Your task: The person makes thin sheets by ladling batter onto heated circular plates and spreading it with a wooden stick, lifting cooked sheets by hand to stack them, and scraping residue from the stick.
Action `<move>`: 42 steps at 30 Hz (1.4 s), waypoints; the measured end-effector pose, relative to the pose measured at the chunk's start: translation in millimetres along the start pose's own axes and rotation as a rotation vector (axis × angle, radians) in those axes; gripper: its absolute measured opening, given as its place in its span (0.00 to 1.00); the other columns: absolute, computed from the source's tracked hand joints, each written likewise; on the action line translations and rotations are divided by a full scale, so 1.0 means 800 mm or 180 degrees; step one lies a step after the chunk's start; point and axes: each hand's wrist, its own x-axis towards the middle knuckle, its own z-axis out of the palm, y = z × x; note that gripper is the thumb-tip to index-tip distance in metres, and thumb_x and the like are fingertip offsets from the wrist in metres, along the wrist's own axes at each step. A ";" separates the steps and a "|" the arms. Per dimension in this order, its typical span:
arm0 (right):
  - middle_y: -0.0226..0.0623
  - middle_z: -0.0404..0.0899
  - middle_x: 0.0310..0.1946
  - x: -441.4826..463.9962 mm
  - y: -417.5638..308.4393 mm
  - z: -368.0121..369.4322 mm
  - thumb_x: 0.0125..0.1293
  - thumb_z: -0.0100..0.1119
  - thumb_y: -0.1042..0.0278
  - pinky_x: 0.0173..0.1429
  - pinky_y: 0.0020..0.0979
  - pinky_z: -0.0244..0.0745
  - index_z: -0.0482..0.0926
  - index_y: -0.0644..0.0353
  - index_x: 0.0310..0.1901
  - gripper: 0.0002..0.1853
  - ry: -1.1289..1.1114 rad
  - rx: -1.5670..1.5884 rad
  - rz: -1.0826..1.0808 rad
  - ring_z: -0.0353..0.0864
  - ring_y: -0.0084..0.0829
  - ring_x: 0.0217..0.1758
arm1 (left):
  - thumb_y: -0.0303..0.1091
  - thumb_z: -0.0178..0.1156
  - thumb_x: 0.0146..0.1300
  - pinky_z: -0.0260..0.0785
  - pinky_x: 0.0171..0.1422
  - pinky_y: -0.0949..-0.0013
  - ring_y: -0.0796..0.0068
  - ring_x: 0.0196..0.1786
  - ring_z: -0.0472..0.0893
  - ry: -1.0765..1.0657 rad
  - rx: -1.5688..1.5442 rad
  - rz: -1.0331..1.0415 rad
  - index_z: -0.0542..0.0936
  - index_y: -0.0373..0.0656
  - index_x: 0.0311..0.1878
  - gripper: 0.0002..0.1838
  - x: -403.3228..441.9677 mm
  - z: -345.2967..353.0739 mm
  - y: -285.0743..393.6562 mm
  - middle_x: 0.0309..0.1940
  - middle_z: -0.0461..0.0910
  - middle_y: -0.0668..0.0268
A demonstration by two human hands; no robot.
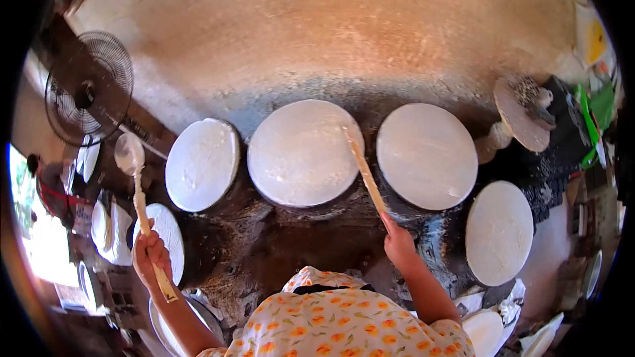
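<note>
My left hand [149,255] is closed around the long handle of a ladle [130,154], its bowl smeared white and raised at the left. In my right hand [399,246] is a long, flat wooden stick [367,175]. The stick's far tip lies over the right part of a large round white-covered surface [291,152] in the middle; I cannot tell whether it touches. Similar white discs flank it: one to the left [202,165], one to the right [426,157], another lower right [499,233]. Part of one more disc [165,231] shows behind my left hand.
A standing fan [89,89] is at the upper left, and another person [56,188] is at the far left. A wall [331,33] rises behind the discs. A round-topped brownish object [522,116] stands at the right. White bundles [112,231] lie left.
</note>
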 end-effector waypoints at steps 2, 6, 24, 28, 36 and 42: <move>0.49 0.79 0.46 -0.023 -0.023 -0.001 0.54 0.48 0.81 0.43 0.46 0.75 0.65 0.46 0.65 0.34 0.0049 0.0358 0.0005 0.80 0.51 0.38 | 0.31 0.45 0.69 0.60 0.16 0.83 0.88 0.19 0.64 0.0286 -0.0218 0.0334 0.66 0.26 0.56 0.18 -0.013 -0.062 0.029 0.26 0.66 0.69; 0.49 0.76 0.52 -0.028 -0.091 0.022 0.53 0.47 0.82 0.47 0.42 0.75 0.66 0.47 0.65 0.34 -0.0013 0.0883 -0.0402 0.80 0.51 0.44 | 0.30 0.46 0.68 0.59 0.17 0.81 0.86 0.19 0.64 0.1264 -0.0099 0.1100 0.69 0.31 0.47 0.11 -0.054 -0.206 0.072 0.27 0.67 0.68; 0.57 0.76 0.31 0.004 -0.341 0.190 0.62 0.46 0.74 0.34 0.50 0.74 0.48 0.35 0.72 0.38 -0.1921 -0.0699 -0.1020 0.79 0.53 0.29 | 0.33 0.53 0.63 0.81 0.33 0.69 0.62 0.29 0.79 0.4079 -0.0962 0.0493 0.72 0.30 0.48 0.15 -0.323 -0.689 -0.087 0.33 0.78 0.52; 0.51 0.79 0.32 -0.013 -0.316 0.151 0.60 0.44 0.75 0.33 0.47 0.74 0.54 0.36 0.71 0.36 -0.1689 0.0314 -0.1125 0.79 0.52 0.29 | 0.33 0.52 0.63 0.81 0.34 0.67 0.58 0.33 0.81 0.4041 -0.2118 -0.0608 0.67 0.27 0.48 0.17 -0.296 -0.669 -0.156 0.35 0.77 0.50; 0.38 0.77 0.27 -0.066 -0.173 0.015 0.63 0.43 0.83 0.19 0.24 0.69 0.45 0.38 0.73 0.40 -0.1414 0.2455 0.1129 0.71 0.19 0.15 | 0.25 0.48 0.59 0.79 0.34 0.65 0.64 0.25 0.76 0.3578 -0.1000 -0.1682 0.68 0.39 0.33 0.01 -0.124 -0.405 -0.270 0.22 0.72 0.61; 0.36 0.76 0.22 -0.140 -0.082 -0.052 0.59 0.45 0.82 0.18 0.26 0.68 0.51 0.38 0.72 0.40 -0.0856 0.2797 0.1859 0.71 0.22 0.14 | 0.20 0.48 0.58 0.79 0.40 0.61 0.58 0.32 0.80 0.2854 -0.1050 -0.2245 0.69 0.35 0.32 0.01 -0.069 -0.312 -0.318 0.27 0.76 0.57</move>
